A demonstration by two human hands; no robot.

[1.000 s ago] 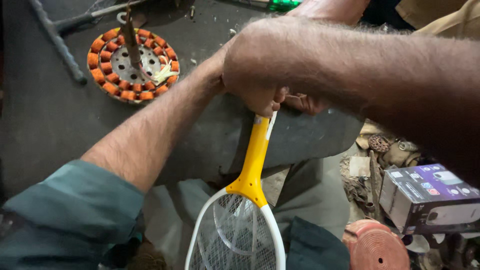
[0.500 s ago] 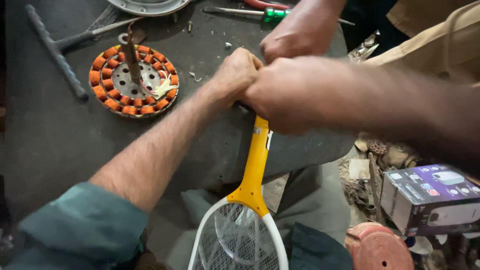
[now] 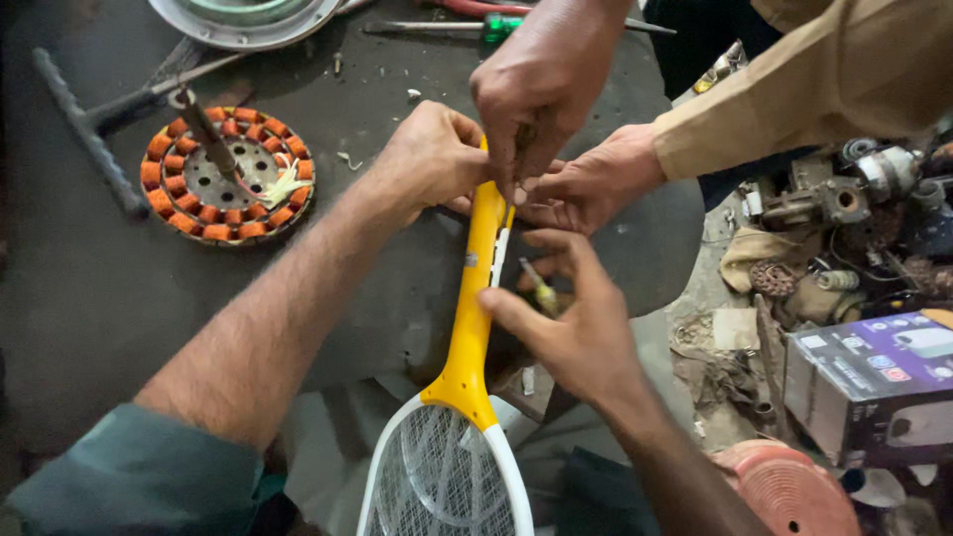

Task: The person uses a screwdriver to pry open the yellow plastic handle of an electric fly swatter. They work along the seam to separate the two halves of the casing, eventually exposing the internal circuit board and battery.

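An electric swatter racket lies over the dark table's edge, its yellow handle [image 3: 475, 298] pointing away and its white mesh head [image 3: 447, 476] nearest me. My left hand [image 3: 432, 159] grips the far end of the handle. Beside the middle of the handle is my right hand [image 3: 576, 333], its thumb against the handle and its fingers around a small yellow-tipped screwdriver [image 3: 541, 290]. Another person's two hands work at the handle's far end, one coming from above [image 3: 541, 89] and one from a tan sleeve on the right [image 3: 596, 184].
A motor stator with orange copper windings [image 3: 226, 174] sits on the dark table [image 3: 89, 298] at left, near a T-shaped wrench [image 3: 89, 124] and a round metal cover [image 3: 248, 20]. A green-handled screwdriver [image 3: 496, 27] lies at the back. A purple box [image 3: 874, 382] and scrap parts lie on the floor at right.
My right hand has left the handle's far end and dropped to its middle with the small screwdriver. The other person's hands have closed in on the handle's end.
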